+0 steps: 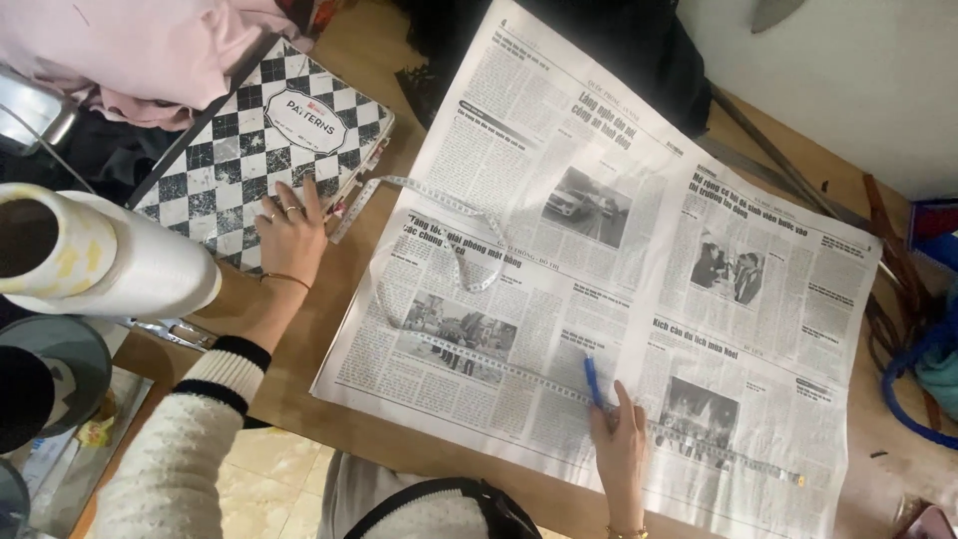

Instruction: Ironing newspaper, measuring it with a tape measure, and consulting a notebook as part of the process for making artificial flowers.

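On the wooden table [299,389] there's a big newspaper [619,269] spread flat, with a measuring tape [469,274] looping across it and running down toward the lower right edge. The right hand [621,454] is pinching a blue pen [592,381], tip on the paper right next to the tape. The left hand [291,235] is loose, fingers spread, resting on the edge of a black and white checkered book [269,140]. A white roll [110,255] sits at the far left
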